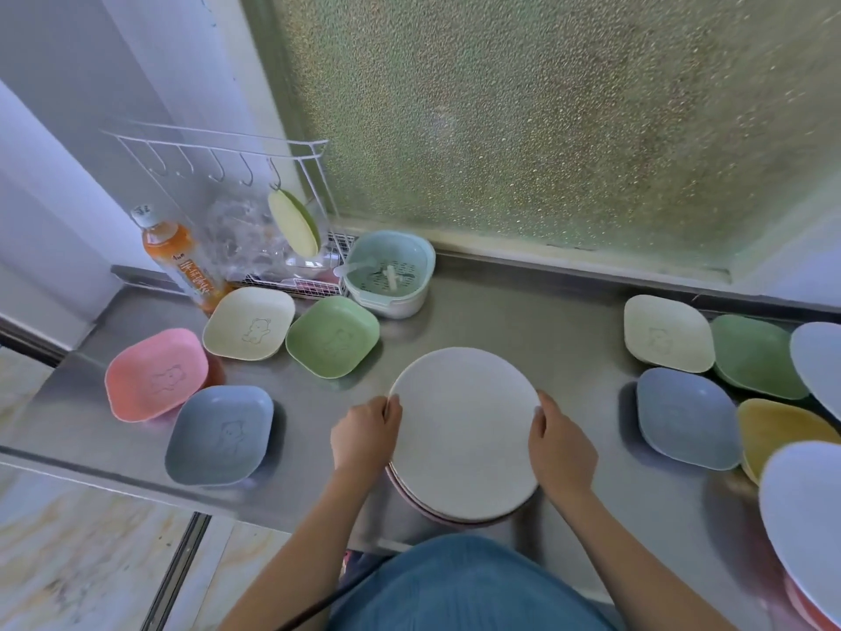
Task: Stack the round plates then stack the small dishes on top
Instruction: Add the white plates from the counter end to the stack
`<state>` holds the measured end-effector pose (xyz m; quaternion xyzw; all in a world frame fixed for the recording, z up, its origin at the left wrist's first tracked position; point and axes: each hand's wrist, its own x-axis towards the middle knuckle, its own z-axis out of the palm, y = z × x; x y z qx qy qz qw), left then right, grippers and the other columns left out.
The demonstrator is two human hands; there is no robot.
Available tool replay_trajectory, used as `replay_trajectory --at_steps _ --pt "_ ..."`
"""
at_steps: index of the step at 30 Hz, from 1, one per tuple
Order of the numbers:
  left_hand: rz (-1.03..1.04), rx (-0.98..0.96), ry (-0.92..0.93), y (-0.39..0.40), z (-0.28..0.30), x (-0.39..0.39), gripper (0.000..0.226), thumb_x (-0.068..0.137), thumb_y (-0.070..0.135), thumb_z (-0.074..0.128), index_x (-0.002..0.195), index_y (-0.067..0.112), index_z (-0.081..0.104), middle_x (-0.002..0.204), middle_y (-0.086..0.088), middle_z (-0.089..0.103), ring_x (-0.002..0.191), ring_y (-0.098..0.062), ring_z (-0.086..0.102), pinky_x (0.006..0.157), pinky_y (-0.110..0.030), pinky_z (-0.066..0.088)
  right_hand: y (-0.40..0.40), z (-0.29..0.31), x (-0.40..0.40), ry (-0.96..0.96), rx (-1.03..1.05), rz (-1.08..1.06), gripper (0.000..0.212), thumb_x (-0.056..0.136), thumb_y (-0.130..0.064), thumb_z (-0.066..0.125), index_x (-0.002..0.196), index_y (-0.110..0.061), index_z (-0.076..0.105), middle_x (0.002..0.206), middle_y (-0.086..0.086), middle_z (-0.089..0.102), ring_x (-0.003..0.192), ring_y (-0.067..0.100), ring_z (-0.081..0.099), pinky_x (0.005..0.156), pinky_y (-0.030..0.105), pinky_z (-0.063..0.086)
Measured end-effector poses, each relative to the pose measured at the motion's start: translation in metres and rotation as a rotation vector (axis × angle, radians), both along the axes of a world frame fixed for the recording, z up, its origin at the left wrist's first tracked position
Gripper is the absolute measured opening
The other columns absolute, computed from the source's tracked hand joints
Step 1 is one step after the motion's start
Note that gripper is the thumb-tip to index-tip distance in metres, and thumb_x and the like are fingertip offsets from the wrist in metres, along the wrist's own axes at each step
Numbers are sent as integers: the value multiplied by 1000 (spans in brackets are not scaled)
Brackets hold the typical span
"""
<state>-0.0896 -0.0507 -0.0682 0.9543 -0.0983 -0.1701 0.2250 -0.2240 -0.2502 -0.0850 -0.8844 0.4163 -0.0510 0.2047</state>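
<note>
Head view: your two hands are settling the top round plate on the stack.
Your left hand (366, 432) and right hand (562, 448) each grip the rim of the cream plate (464, 432) at the table's (523, 321) front edge; square it over the pinkish plates beneath before letting go. I count eight small dishes: four left, four right.

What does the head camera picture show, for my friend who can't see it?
Two hands, left hand and right hand, grip the edges of a small stack of round plates on a steel counter. Small pastel dishes sit on both sides.
</note>
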Motion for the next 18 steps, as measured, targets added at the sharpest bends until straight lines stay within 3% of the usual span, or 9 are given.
replay_trajectory --at_steps 3,5,8,10,13,18 --pt "-62 117 7 3 1 4 50 95 46 28 58 16 43 66 -3 54 70 -29 59 58 -28 40 1 -4 1 14 4 -1 39 99 -27 28 136 -27 41 107 5 66 95 29 60 71 34 45" --pt "-94 158 -13 2 -1 4 46 96 44 27 69 15 48 77 -7 59 80 -29 58 65 -32 43 1 -6 0 18 5 -8 39 98 -27 30 135 -26 42 109 9 60 100 30 55 72 36 45" --pt "-103 15 -20 2 -10 2 33 98 37 31 103 13 53 111 -11 58 107 -32 51 85 -40 42 2 -12 0 -36 -3 -18 35 97 -21 36 130 -21 49 112 12 52 103 31 48 75 38 45" --pt "-136 -135 71 0 -15 3 32 99 30 32 122 15 49 122 -12 56 112 -34 51 92 -39 41 2 -16 0 -95 57 -32 35 98 -20 36 130 -20 50 122 14 51 108 32 47 84 40 44" --pt "-130 -177 121 -2 -17 8 31 99 28 32 118 13 51 112 -17 63 102 -37 58 86 -42 48 3 -17 0 -160 223 -61 38 100 -22 31 136 -22 42 127 12 54 112 30 51 89 35 41" --pt "-234 -183 142 -21 -14 9 29 98 27 34 112 9 51 99 -20 66 92 -39 61 80 -46 50 -4 -18 -14 -148 185 -106 40 100 -21 30 138 -21 39 129 9 56 113 29 54 89 36 43"
